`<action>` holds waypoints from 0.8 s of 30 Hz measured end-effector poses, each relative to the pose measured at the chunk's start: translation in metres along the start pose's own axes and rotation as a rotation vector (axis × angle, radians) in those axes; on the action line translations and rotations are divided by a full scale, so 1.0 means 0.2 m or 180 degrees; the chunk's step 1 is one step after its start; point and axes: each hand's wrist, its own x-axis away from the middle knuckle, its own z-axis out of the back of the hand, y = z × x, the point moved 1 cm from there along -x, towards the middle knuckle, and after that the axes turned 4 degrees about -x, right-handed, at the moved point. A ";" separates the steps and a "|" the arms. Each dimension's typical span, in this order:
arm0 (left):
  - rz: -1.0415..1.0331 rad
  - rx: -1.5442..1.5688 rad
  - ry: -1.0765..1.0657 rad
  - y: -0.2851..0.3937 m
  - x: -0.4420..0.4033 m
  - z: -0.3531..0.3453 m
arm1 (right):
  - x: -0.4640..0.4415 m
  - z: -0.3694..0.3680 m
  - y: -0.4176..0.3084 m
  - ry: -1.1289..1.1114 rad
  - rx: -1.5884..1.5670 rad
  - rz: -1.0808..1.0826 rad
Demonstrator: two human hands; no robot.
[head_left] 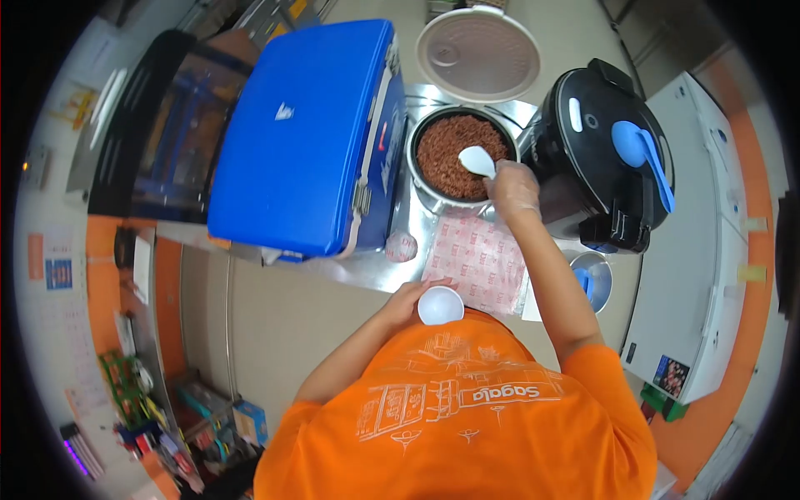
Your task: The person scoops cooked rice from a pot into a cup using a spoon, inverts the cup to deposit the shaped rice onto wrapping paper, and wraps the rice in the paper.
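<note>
With the pot as clock centre, the right hand [514, 192] is reaching in at four o'clock, its gloved fingers wrapping around the white paddle [477, 161]; if the thin plastic is slipping, or the blade is tilting, I judge that brown grains [442, 162] could be falling over the rim of the round pot [444, 201] onto the printed sheets [477, 258] at six o'clock. The left hand [406, 303], near half past six, is holding the white cup [441, 307] by its side with curved fingers; how firmly, I cannot tell, and a loose hold could be letting it drop. The grains are looking crumbly, the paddle blade smooth and oval, the cup smooth and round-mouthed. A hard blue box [300, 133] is standing at nine o'clock, a rounded black cooker [575, 167] at three.
</note>
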 end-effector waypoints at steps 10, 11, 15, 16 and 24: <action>-0.0132 0.1031 -0.0710 -0.03 -0.04 0.16 | -0.30 -0.10 -0.04 -0.0667 0.0073 -0.0195; -0.0092 0.1148 -0.0803 0.06 -0.01 0.12 | -0.34 -0.07 -0.06 -0.0946 0.0362 0.0045; 0.0229 0.0728 -0.0433 0.11 -0.03 0.21 | -0.32 0.10 -0.14 -0.0644 0.0660 -0.0087; 0.0318 0.0850 -0.0275 0.13 -0.03 0.22 | -0.30 0.17 -0.18 -0.0476 0.0700 -0.0188; 0.0338 0.1301 0.0441 0.36 -0.18 0.32 | -0.31 -0.04 -0.09 -0.0460 0.1358 0.0066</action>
